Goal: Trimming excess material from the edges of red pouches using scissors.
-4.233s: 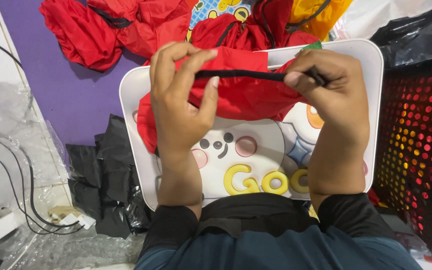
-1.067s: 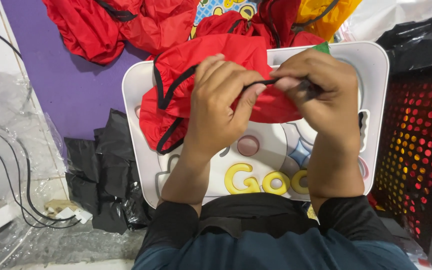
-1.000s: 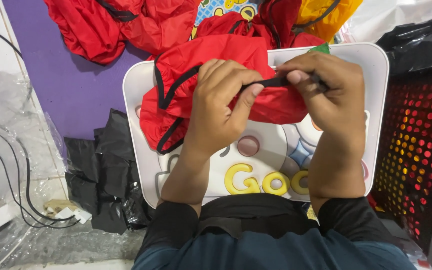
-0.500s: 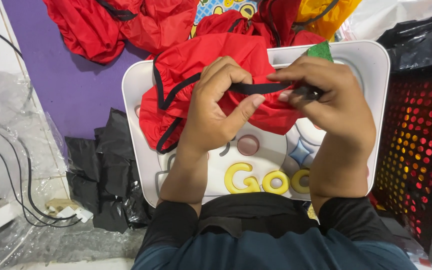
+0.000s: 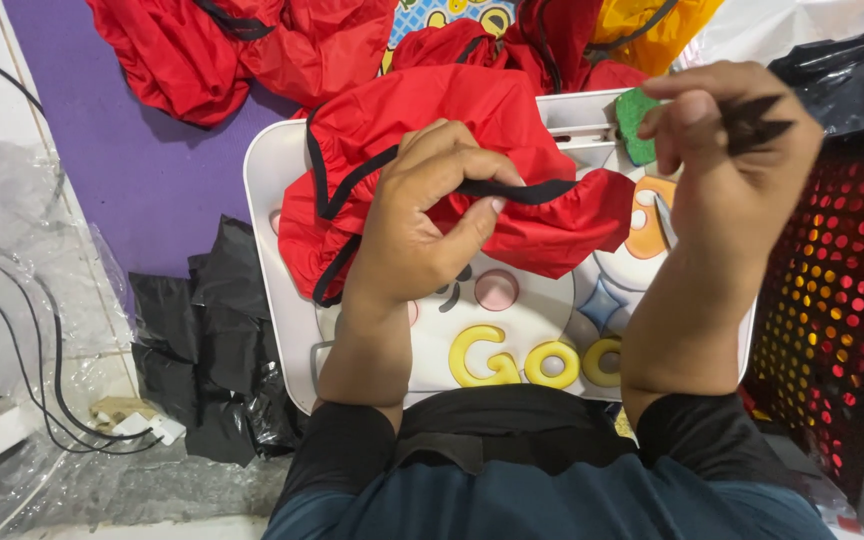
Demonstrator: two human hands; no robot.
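Observation:
A red cloth piece with black trim (image 5: 452,150) lies bunched on a white lap tray (image 5: 272,190) printed with a cartoon face and yellow letters. My left hand (image 5: 422,220) grips the cloth's black edging (image 5: 532,190) between thumb and fingers. Up at the tray's right corner, my right hand (image 5: 732,160) is raised and pinches a small dark pointed thing (image 5: 752,122); what it is cannot be made out.
More red cloth pieces (image 5: 242,50) and a yellow one (image 5: 652,25) are heaped beyond the tray on a purple mat (image 5: 132,170). Black fabric (image 5: 207,350) lies at the left beside clear plastic and cables (image 5: 22,330). A black perforated basket (image 5: 842,300) stands at the right.
My right hand has let go of the black edging and pulled up and to the right, away from the cloth. The left hand stays on the edging.

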